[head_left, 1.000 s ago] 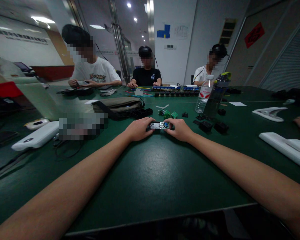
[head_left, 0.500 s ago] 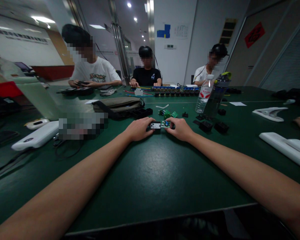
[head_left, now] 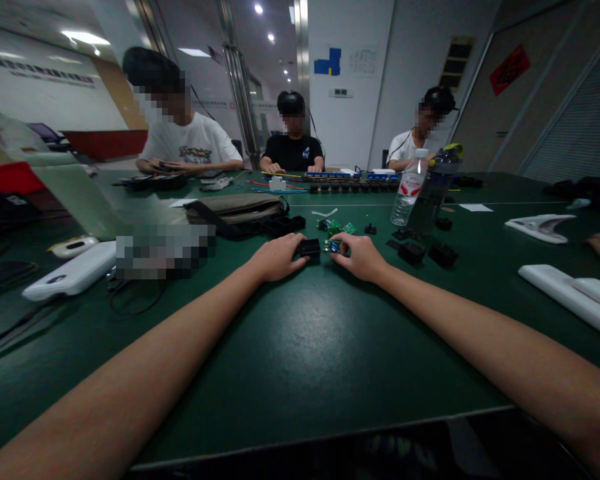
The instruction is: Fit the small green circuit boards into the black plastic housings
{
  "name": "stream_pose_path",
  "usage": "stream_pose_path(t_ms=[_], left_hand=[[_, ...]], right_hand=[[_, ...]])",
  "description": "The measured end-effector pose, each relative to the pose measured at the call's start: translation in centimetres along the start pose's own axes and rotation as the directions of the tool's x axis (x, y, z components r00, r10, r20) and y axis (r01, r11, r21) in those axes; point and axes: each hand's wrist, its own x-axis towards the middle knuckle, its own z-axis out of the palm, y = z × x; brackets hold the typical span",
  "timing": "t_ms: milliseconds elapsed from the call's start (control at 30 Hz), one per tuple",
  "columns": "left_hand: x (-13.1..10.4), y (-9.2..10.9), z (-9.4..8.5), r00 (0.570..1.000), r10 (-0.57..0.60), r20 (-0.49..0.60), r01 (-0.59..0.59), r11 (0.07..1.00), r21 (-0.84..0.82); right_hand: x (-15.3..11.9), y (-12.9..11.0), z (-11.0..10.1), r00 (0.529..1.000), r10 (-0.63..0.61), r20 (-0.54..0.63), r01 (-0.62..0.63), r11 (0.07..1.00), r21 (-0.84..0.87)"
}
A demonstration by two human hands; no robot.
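The left hand (head_left: 279, 259) pinches a small black plastic housing (head_left: 310, 248); just right of it, the right hand (head_left: 360, 257) pinches a small green circuit board (head_left: 331, 246) on the dark green worktop (head_left: 300, 347).

Dark green table (head_left: 300, 360), small black case (head_left: 310, 248), green-and-blue circuit board (head_left: 331, 246), white chargers (head_left: 570, 293)

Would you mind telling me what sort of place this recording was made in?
Probably an office room used as a shared electronics assembly bench: a long green table, small green circuit boards and black parts on it, and three other people working opposite.
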Motion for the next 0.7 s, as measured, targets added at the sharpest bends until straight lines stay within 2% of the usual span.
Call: stream_pose_path(t_ms=[200, 700], left_hand=[[0.18, -0.05, 0.04, 0.999, -0.034, 0.032, 0.034, 0.999, -0.002], [0.31, -0.35, 0.29, 1.0, -0.011, 0.019, 0.012, 0.999, -0.044]], right_hand=[[0.03, 0.01, -0.04, 1.0, 0.004, -0.002, -0.004, 1.0, 0.001], [-0.06, -0.03, -0.05, 0.999, -0.008, -0.031, 0.008, 1.0, 0.015]])
